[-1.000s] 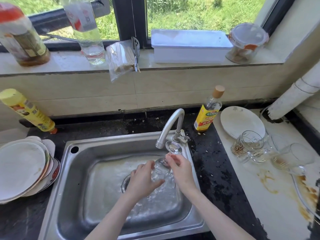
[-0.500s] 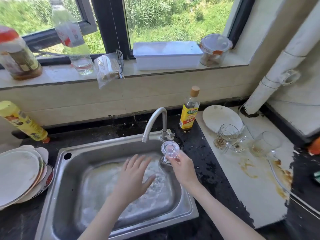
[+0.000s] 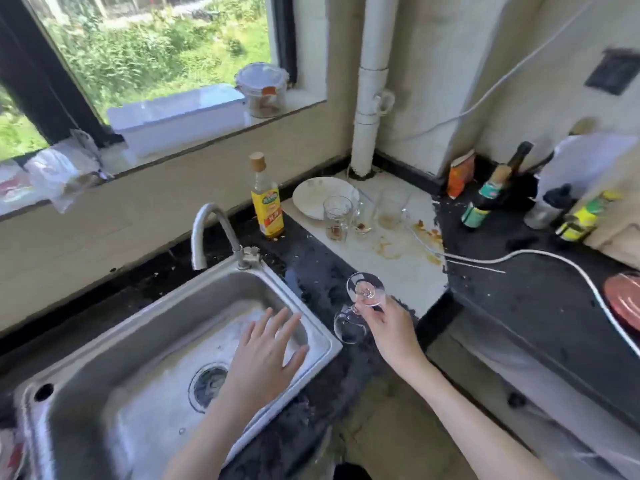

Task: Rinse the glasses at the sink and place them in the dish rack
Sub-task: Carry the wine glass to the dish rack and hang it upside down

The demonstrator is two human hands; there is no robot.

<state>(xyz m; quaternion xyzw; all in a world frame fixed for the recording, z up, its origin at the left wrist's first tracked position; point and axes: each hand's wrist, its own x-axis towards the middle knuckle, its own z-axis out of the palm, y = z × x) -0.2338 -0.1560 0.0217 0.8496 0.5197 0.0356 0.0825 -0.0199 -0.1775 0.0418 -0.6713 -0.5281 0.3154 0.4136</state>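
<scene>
My right hand [image 3: 388, 327] pinches the stem of a clear stemmed glass [image 3: 349, 327], held upside down with its foot up, over the dark counter just right of the steel sink [image 3: 104, 358]. My left hand [image 3: 266, 355] hovers over the sink's right side with fingers spread and holds nothing. The tap [image 3: 211, 230] stands behind the sink; no water stream shows. Three dirty glasses stand on the white counter patch at the back: a mug-like glass [image 3: 336, 216], a small one [image 3: 362, 216] and another [image 3: 389, 209]. No dish rack is in view.
A yellow oil bottle [image 3: 266, 202] stands beside a white plate [image 3: 317, 195]. Dark bottles [image 3: 491, 188] and a yellow one [image 3: 585, 216] line the right counter, crossed by a white cable [image 3: 540, 254]. A white pipe [image 3: 369, 98] rises in the corner. A box [image 3: 180, 116] and jar [image 3: 263, 88] sit on the sill.
My right hand has carried the upturned glass out of the sink to the right, over the counter. My left hand let go of it and stays over the sink. The view has swung right.
</scene>
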